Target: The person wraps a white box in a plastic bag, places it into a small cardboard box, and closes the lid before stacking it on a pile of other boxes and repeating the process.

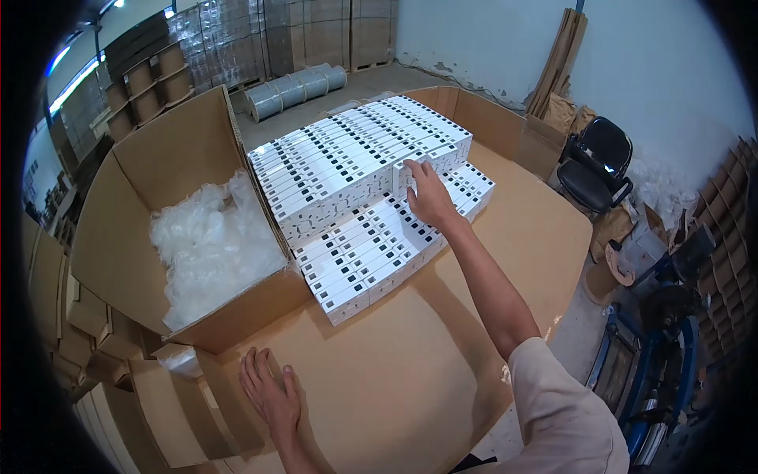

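The right hand [430,197] is stretched far out over the table [410,371], its fingers closed on the top end of one white box [401,177]. This box stands on end at the front edge of the upper tier [347,154]. The left hand [268,391] lies flat and open, palm down, on the bare cardboard that covers the table, near the front edge and well apart from the right hand. It holds nothing.

The held box is part of a block of identical long white boxes, each with small dark squares on its face. The block forms two tiers. The upper tier is the larger one and sits toward the back. The lower tier [371,253] juts out in front of it like a step. The boxes lie side by side in tight rows, too many and too small to count one by one.

Just left of the block, touching it, stands one big open carton [158,174] with its flaps up, holding a heap of crumpled clear plastic bags [209,241]. Several folded cardboard pieces [170,403] lie at the near left corner.

On the floor behind the table lies a row of clear film rolls [296,87], four as far as can be made out. To the right stands one black chair [596,162], and a bundle of cardboard sheets [560,59] leans on the wall.
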Demonstrator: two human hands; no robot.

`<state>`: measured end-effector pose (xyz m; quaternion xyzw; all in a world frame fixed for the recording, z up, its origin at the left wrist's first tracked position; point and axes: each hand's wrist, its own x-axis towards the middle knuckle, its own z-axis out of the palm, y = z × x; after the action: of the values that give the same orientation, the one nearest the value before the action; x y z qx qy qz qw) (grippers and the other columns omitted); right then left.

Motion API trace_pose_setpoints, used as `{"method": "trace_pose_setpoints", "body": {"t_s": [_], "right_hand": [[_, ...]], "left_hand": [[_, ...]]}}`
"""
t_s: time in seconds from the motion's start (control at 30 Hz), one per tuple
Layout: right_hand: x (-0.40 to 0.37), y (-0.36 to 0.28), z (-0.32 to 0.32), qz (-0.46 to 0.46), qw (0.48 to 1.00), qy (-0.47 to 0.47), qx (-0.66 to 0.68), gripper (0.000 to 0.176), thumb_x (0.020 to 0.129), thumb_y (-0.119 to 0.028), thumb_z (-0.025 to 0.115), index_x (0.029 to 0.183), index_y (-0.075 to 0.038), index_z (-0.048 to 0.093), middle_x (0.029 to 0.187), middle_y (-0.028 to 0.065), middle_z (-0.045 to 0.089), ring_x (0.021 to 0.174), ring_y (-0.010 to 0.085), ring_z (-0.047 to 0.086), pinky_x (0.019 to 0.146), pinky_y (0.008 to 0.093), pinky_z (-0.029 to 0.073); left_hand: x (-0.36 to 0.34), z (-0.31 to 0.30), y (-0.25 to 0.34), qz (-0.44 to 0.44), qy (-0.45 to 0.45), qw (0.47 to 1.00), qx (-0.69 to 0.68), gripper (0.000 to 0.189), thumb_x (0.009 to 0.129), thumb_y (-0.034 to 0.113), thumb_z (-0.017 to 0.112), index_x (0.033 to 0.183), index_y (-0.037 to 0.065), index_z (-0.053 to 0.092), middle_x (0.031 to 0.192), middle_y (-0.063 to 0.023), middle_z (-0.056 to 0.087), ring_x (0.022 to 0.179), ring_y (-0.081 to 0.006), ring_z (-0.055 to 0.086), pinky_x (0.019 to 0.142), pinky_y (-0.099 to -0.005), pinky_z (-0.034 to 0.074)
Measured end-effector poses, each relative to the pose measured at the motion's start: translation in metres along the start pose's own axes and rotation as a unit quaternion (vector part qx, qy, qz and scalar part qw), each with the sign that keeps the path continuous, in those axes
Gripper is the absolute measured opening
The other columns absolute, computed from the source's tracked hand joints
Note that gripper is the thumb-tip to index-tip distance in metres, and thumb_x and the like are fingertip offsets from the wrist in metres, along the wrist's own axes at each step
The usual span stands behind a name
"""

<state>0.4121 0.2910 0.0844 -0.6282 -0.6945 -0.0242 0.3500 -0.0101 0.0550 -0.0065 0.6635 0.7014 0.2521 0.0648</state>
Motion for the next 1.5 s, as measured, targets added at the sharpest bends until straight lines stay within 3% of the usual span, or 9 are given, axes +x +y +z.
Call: {"method": "trace_pose_setpoints", "body": {"t_s": [0.17, 0.4, 0.7, 0.9, 1.0, 1.1, 1.3, 1.5], "right_hand": [[0.000, 0.002, -0.001, -0.003, 0.999, 0.005, 0.048, 0.056, 0.088, 0.008, 0.061, 0.140, -0.009, 0.051, 0.133, 0.0220, 0.048, 0.108, 0.0421, 0.064, 0.095, 0.0483, 0.055], [0.003, 0.011, -0.007, -0.021, 0.998, 0.056, -0.008, 0.049, 0.087, 0.009, 0.064, 0.129, -0.015, 0.060, 0.151, 0.0224, 0.041, 0.129, 0.0462, 0.056, 0.105, 0.0479, 0.052], [0.009, 0.031, -0.013, -0.039, 0.998, 0.040, 0.007, 0.040, 0.089, 0.005, 0.068, 0.124, -0.014, 0.063, 0.139, 0.0174, 0.053, 0.123, 0.0407, 0.060, 0.100, 0.0464, 0.054], [0.001, 0.026, -0.030, -0.041, 0.994, 0.015, -0.100, 0.036, 0.087, -0.001, 0.071, 0.121, -0.013, 0.066, 0.132, 0.0124, 0.058, 0.106, 0.0380, 0.067, 0.089, 0.0477, 0.057], [-0.008, 0.021, -0.037, -0.093, 0.985, 0.085, -0.118, 0.036, 0.087, -0.005, 0.073, 0.120, -0.014, 0.066, 0.124, 0.0119, 0.062, 0.102, 0.0363, 0.068, 0.086, 0.0468, 0.057], [-0.021, 0.006, -0.058, 0.009, 0.998, 0.049, -0.042, 0.033, 0.089, -0.008, 0.074, 0.120, -0.015, 0.067, 0.115, 0.0128, 0.065, 0.100, 0.0352, 0.068, 0.084, 0.0459, 0.056], [-0.060, -0.022, -0.067, 0.023, 0.994, 0.091, 0.062, 0.031, 0.093, -0.014, 0.074, 0.123, -0.015, 0.069, 0.108, 0.0139, 0.065, 0.094, 0.0336, 0.067, 0.081, 0.0441, 0.054], [-0.100, -0.072, -0.069, 0.037, 0.990, 0.030, 0.130, 0.028, 0.095, -0.015, 0.072, 0.123, -0.012, 0.071, 0.104, 0.0142, 0.064, 0.089, 0.0314, 0.066, 0.079, 0.0406, 0.054]], "left_hand": [[0.000, 0.001, 0.000, 0.006, 0.003, 1.000, 0.001, 0.049, 0.096, 0.021, 0.063, 0.141, 0.005, 0.051, 0.155, -0.0189, 0.042, 0.148, -0.0407, 0.031, 0.124, -0.0540, 0.021], [0.000, -0.001, -0.001, 0.011, 0.007, 1.000, -0.006, 0.047, 0.097, 0.020, 0.062, 0.141, 0.004, 0.052, 0.153, -0.0193, 0.043, 0.147, -0.0405, 0.032, 0.123, -0.0535, 0.023], [-0.002, -0.001, -0.001, 0.006, -0.003, 1.000, -0.001, 0.047, 0.099, 0.020, 0.061, 0.142, 0.005, 0.051, 0.156, -0.0189, 0.041, 0.148, -0.0401, 0.030, 0.124, -0.0530, 0.022], [-0.003, -0.002, -0.004, 0.019, -0.003, 1.000, -0.012, 0.050, 0.096, 0.019, 0.063, 0.142, 0.005, 0.050, 0.156, -0.0182, 0.041, 0.148, -0.0406, 0.031, 0.124, -0.0541, 0.021], [-0.004, -0.004, -0.006, 0.026, -0.005, 0.999, -0.021, 0.050, 0.095, 0.019, 0.065, 0.142, 0.005, 0.050, 0.155, -0.0179, 0.042, 0.148, -0.0407, 0.031, 0.125, -0.0545, 0.020], [-0.006, -0.007, -0.005, 0.022, -0.010, 0.999, -0.030, 0.050, 0.095, 0.018, 0.065, 0.141, 0.005, 0.051, 0.155, -0.0174, 0.042, 0.149, -0.0399, 0.030, 0.125, -0.0546, 0.019], [-0.007, -0.009, -0.008, 0.015, -0.017, 0.998, -0.060, 0.051, 0.094, 0.018, 0.067, 0.141, 0.007, 0.052, 0.156, -0.0158, 0.042, 0.149, -0.0387, 0.030, 0.126, -0.0548, 0.018], [-0.010, -0.014, -0.012, 0.036, -0.028, 0.995, -0.087, 0.048, 0.093, 0.018, 0.068, 0.138, 0.006, 0.054, 0.154, -0.0167, 0.043, 0.148, -0.0391, 0.032, 0.125, -0.0543, 0.018]]}}
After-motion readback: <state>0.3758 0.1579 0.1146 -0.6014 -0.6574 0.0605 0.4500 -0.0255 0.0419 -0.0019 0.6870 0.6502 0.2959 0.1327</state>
